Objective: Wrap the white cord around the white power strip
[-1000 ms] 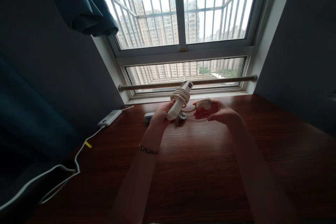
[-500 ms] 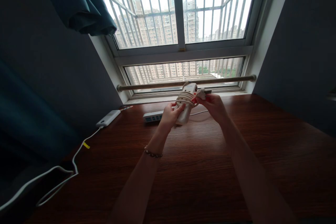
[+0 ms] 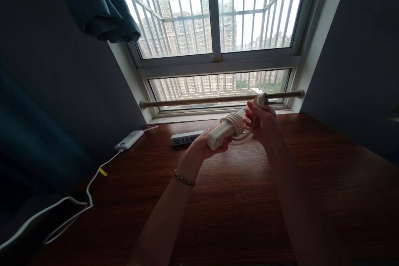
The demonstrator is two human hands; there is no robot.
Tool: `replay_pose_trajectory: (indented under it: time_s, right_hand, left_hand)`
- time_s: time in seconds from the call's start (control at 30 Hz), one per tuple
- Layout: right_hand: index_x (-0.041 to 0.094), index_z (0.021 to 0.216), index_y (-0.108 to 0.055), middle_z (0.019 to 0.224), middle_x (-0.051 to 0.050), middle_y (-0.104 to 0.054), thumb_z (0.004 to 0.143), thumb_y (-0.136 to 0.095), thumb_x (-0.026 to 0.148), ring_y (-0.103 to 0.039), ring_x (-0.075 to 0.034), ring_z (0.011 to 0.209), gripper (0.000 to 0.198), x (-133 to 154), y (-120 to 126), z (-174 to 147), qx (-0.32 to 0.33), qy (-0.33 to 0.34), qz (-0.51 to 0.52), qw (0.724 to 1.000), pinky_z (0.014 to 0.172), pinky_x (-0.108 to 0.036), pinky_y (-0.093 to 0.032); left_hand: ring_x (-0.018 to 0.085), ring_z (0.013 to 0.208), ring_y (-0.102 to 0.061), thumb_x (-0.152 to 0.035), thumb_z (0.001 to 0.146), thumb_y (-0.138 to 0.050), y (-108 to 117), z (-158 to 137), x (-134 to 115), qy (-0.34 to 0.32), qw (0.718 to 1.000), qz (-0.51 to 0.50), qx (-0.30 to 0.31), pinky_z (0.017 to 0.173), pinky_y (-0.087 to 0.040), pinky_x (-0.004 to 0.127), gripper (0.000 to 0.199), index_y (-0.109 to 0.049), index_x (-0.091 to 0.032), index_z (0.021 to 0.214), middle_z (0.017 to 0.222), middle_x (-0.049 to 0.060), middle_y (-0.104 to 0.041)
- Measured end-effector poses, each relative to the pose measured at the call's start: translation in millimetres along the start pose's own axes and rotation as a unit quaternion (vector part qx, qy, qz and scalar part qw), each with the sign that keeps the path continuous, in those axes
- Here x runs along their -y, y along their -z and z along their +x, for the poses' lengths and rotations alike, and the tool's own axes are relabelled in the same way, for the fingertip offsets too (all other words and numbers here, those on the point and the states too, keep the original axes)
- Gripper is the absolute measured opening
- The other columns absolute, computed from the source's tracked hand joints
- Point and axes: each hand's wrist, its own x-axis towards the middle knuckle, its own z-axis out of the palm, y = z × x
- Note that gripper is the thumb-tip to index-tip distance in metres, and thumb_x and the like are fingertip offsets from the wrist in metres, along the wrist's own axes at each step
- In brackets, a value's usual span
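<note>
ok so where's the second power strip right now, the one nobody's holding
In the head view, the second power strip lies flat on the wooden desk just below the window sill, left of the left hand and right of the white power bank.

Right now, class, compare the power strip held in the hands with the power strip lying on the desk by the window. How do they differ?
The held power strip is lifted off the desk, tilted, in the left hand; the desk power strip lies flat. The held strip has its cord coiled around its body, with the right hand holding the plug; no cord is wound around the desk strip. Both are long, pale bars.
</note>
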Motion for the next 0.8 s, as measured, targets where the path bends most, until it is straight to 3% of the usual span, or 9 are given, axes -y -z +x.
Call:
replay_pose_trajectory:
  time_s: [0.1, 0.17, 0.3, 0.43, 0.57, 0.67, 0.8]
  right_hand:
    - [0.017, 0.07, -0.049, 0.053, 0.006, -0.036, 0.072, -0.065, 0.033, -0.029, -0.003, 0.039, 0.022, 8, 13, -1, 0.098, -0.096, 0.1, 0.986, 0.033, -0.015, -0.027]
    - [0.016, 0.081, -0.055, 0.056, 0.005, -0.036, 0.072, -0.063, 0.029, -0.032, -0.005, 0.043, 0.018, 12, 19, -5, 0.141, -0.126, 0.13, 0.973, 0.037, -0.015, -0.031]
    - [0.018, 0.101, -0.057, 0.07, 0.001, -0.046, 0.073, -0.06, 0.038, -0.045, -0.009, 0.06, 0.035, 15, 19, -12, 0.147, -0.072, 0.18, 0.97, 0.052, -0.02, -0.044]
    - [0.023, 0.101, -0.057, 0.076, -0.001, -0.05, 0.077, -0.05, 0.057, -0.049, -0.012, 0.069, 0.043, 13, 13, -8, 0.115, -0.009, 0.17, 0.979, 0.058, -0.024, -0.047]
    - [0.022, 0.091, -0.06, 0.073, -0.001, -0.053, 0.075, -0.055, 0.055, -0.052, -0.012, 0.067, 0.037, 8, 8, -2, 0.063, 0.039, 0.057, 0.996, 0.06, -0.025, -0.048]
    - [0.018, 0.08, -0.062, 0.063, 0.0, -0.055, 0.068, -0.065, 0.049, -0.053, -0.012, 0.058, 0.033, 4, 1, -4, -0.004, 0.077, -0.124, 0.989, 0.054, -0.025, -0.046]
    - [0.015, 0.068, -0.065, 0.053, 0.001, -0.054, 0.067, -0.067, 0.045, -0.051, -0.012, 0.053, 0.03, -1, -8, -9, -0.053, 0.145, -0.372, 0.915, 0.052, -0.023, -0.039]
  left_hand:
    - [0.016, 0.071, -0.057, -0.024, 0.084, -0.044, 0, 2, 5, 0.026, 0.999, -0.033, 0.023, 0.057, -0.045, 0.025, 0.029, -0.053, -0.01, 0.107, 0.092, 0.015, -0.056]
    - [0.016, 0.071, -0.056, -0.023, 0.085, -0.041, 0, 3, 8, 0.042, 0.997, -0.056, 0.038, 0.059, -0.046, 0.026, 0.028, -0.053, -0.011, 0.107, 0.094, 0.016, -0.055]
    - [0.012, 0.064, -0.052, -0.021, 0.086, -0.036, -1, 2, 10, 0.072, 0.99, -0.101, 0.063, 0.057, -0.045, 0.024, 0.03, -0.052, -0.01, 0.108, 0.091, 0.015, -0.051]
    - [0.009, 0.058, -0.049, -0.023, 0.087, -0.034, -5, -2, 6, 0.076, 0.99, -0.102, 0.065, 0.055, -0.045, 0.023, 0.032, -0.052, -0.004, 0.107, 0.085, 0.015, -0.051]
    - [0.013, 0.063, -0.054, -0.026, 0.088, -0.037, -7, -1, 4, -0.001, 0.999, -0.026, 0.021, 0.052, -0.043, 0.021, 0.029, -0.055, -0.01, 0.104, 0.086, 0.014, -0.056]
    - [0.013, 0.058, -0.054, -0.039, 0.085, -0.045, -7, 1, 7, -0.086, 0.988, 0.109, -0.06, 0.049, -0.04, 0.022, 0.033, -0.059, -0.011, 0.095, 0.076, 0.01, -0.058]
    - [0.013, 0.052, -0.052, -0.05, 0.072, -0.06, -7, 1, 14, -0.24, 0.891, 0.319, -0.218, 0.05, -0.039, 0.023, 0.041, -0.058, -0.009, 0.079, 0.064, 0.006, -0.057]
